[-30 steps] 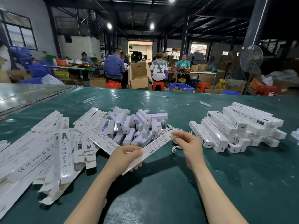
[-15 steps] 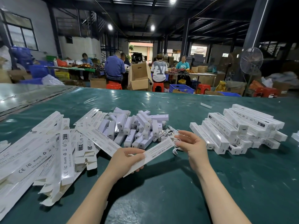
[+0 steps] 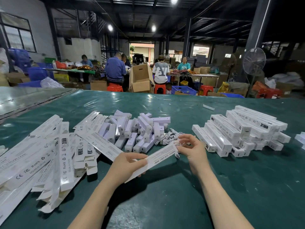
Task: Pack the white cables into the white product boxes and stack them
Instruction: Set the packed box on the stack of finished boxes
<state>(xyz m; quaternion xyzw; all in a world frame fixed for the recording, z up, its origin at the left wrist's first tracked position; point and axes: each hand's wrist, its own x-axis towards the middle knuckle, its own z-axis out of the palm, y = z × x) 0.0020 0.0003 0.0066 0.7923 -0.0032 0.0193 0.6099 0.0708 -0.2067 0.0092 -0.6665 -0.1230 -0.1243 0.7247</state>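
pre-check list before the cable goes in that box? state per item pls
1. Left hand grip on the box: ok, fingers curled round its near end.
2. Far end of the box open: cannot tell, the right hand covers it.
3. Cable in the right hand: ok, pinched at the far end of the box.
4. Held cable free of the cable pile: cannot tell, the strands overlap.
5. Stack of packed boxes ready for another: ok, it lies in level rows to the right.
6. Bare table under the hands: ok.
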